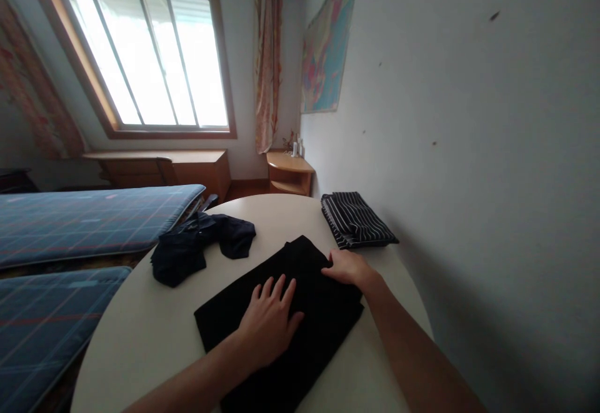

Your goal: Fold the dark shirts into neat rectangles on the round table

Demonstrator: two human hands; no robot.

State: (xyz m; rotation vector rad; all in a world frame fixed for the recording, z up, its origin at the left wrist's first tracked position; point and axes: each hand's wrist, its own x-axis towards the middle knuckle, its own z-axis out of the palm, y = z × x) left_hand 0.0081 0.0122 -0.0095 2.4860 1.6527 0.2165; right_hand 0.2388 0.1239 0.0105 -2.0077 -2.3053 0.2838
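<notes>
A folded black cloth (300,363) lies on the round white table (117,332) in front of me. My left hand (269,322) rests flat on it near the middle, fingers spread. At the cloth's upper right edge, my right hand (349,268) has its thumb and fingers closed on the fabric. A crumpled dark navy garment (180,250) is at the table's left side. A folded black-and-white striped cloth (356,219) sits at the back right, just beyond my right hand.
Beds with blue plaid mattresses (94,222) stand left of the table. The white wall (469,182) runs close along the right side. Behind the table are a small corner shelf (290,162), a wooden desk (197,157) and a window.
</notes>
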